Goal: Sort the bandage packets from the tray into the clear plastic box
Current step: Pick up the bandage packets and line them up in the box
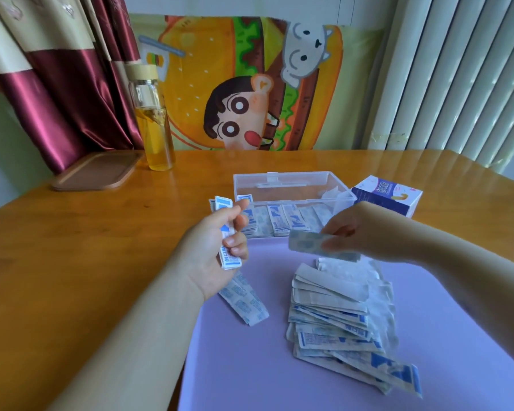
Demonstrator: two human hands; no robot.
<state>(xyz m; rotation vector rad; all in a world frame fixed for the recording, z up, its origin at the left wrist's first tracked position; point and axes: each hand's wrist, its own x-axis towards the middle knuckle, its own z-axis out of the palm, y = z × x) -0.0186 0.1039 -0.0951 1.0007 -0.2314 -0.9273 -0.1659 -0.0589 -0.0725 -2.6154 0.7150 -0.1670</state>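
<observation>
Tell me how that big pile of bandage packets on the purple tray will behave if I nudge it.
The pile of bandage packets would probably slide apart: the flat, thin wrappers overlap loosely. They look light and floppy, so they likely skid across the smooth purple tray.

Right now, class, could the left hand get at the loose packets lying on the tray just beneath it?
Probably not yet: the left hand is close, with nothing between, but its grip already holds a bundle; loose packets.
</observation>
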